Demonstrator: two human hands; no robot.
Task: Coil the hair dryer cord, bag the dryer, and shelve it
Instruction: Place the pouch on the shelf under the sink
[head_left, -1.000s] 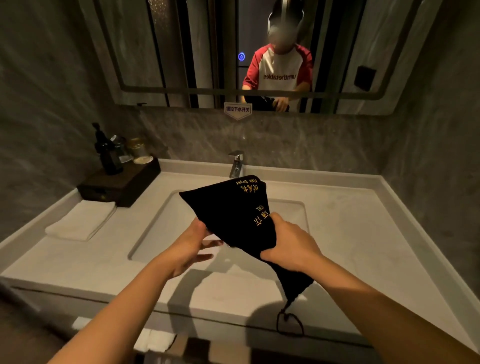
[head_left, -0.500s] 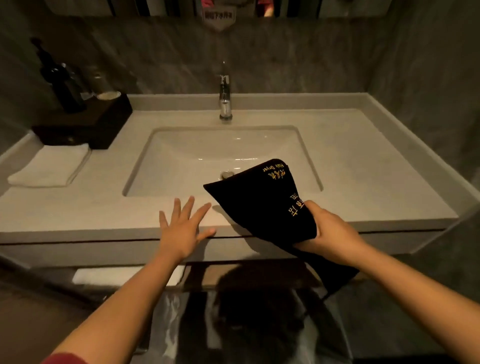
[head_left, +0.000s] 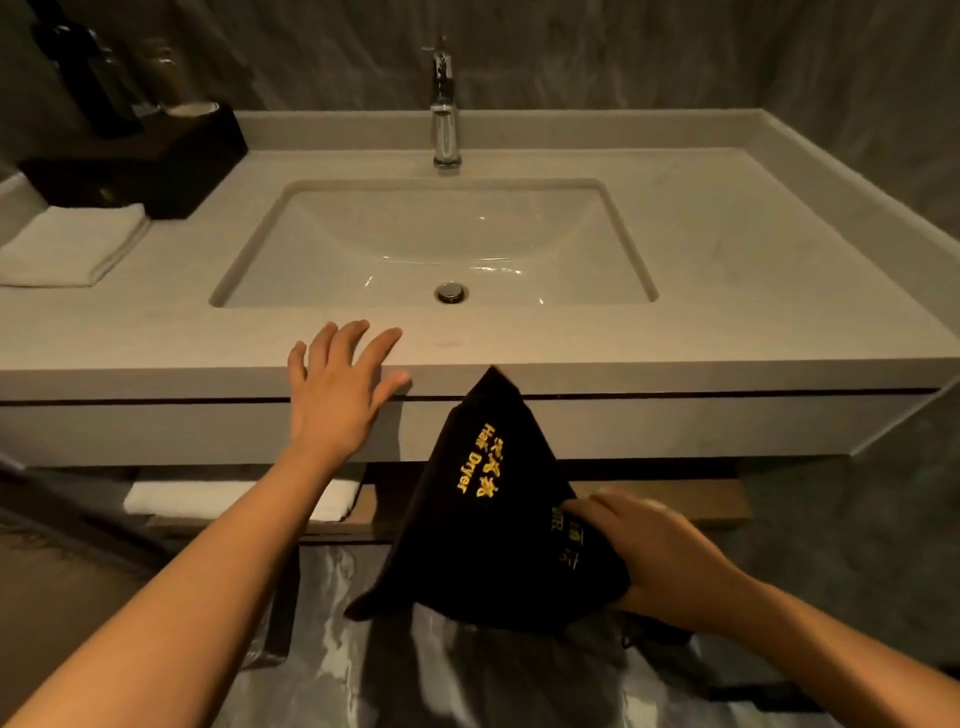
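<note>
A black cloth bag (head_left: 488, 514) with gold "Hair Dryer" lettering hangs below the counter's front edge, in front of the open shelf (head_left: 675, 501) under the vanity. My right hand (head_left: 660, 561) grips its lower right side. The dryer and its cord are hidden inside the bag. My left hand (head_left: 337, 389) is spread open, fingers resting on the front lip of the pale stone counter (head_left: 727, 291), to the left of the bag.
A rectangular sink (head_left: 436, 244) with a chrome faucet (head_left: 445, 104) sits mid-counter. At the left lie a folded white towel (head_left: 67, 244) and a dark tray (head_left: 140, 166) with bottles. Another white towel (head_left: 239, 499) lies on the lower shelf. A bin with a plastic liner (head_left: 441, 665) stands below.
My right hand has lowered the bag from over the sink to below the counter edge. My left hand let go of the bag and settled on the counter's front lip. The view tilted down.
</note>
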